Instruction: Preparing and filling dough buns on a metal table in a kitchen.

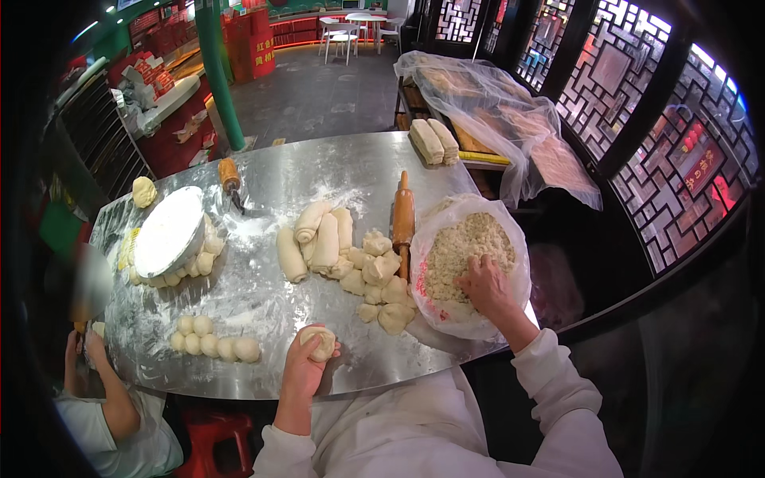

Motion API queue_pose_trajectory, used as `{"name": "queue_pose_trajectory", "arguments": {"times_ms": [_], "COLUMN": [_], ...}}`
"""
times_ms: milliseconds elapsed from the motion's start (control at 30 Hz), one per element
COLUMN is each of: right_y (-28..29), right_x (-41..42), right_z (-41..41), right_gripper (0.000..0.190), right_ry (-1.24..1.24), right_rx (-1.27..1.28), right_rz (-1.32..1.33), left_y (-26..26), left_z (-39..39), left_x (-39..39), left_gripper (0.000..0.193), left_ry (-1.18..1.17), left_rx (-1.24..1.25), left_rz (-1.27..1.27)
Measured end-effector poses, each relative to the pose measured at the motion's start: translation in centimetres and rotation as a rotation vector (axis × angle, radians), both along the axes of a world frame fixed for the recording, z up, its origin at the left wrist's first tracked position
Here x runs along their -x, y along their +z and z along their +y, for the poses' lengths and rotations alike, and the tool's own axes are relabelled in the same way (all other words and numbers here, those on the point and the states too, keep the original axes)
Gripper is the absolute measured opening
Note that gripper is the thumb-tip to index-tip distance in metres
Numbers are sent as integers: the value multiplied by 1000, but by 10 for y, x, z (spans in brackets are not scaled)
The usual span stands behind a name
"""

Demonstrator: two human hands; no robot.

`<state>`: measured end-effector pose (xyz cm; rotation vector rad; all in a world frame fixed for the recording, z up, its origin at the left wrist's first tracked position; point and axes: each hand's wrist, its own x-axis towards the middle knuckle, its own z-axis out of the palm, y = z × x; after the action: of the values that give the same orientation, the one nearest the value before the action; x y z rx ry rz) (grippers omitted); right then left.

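My left hand holds a cupped round of dough over the table's near edge. The fingers of my right hand are in a crumbly, pale filling inside a large plastic-lined container; whether they grip any of it cannot be told. Left of that container lies a wooden rolling pin. Several flattened dough pieces are heaped beside the pin, with rolled dough logs behind them. A cluster of smooth dough balls sits on the table to the left of my left hand.
A white flour-filled bowl stands on the steel table among dough balls. Behind it lie a second roller and a dough lump. Stacked dough strips lie at the far right. At left, a co-worker's hands hold something partly blurred.
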<state>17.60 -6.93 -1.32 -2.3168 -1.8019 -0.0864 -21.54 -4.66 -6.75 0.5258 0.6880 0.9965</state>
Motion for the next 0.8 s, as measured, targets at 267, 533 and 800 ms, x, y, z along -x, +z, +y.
{"name": "queue_pose_trajectory", "arguments": {"times_ms": [267, 533, 800], "right_y": [-10, -20, 37], "right_x": [13, 2, -26], "right_z": [3, 11, 5], "right_gripper": [40, 32, 46], "right_ry": [234, 275, 301], "right_rx": [-62, 148, -37], "right_rz": [-35, 148, 481], "left_y": [32, 56, 58], "left_z": [6, 18, 53], "left_x": [-50, -136, -199], "left_gripper": [26, 23, 33], "left_ry": [-172, -379, -419], "left_rx": [-38, -165, -199], "left_rz": [50, 56, 156]}}
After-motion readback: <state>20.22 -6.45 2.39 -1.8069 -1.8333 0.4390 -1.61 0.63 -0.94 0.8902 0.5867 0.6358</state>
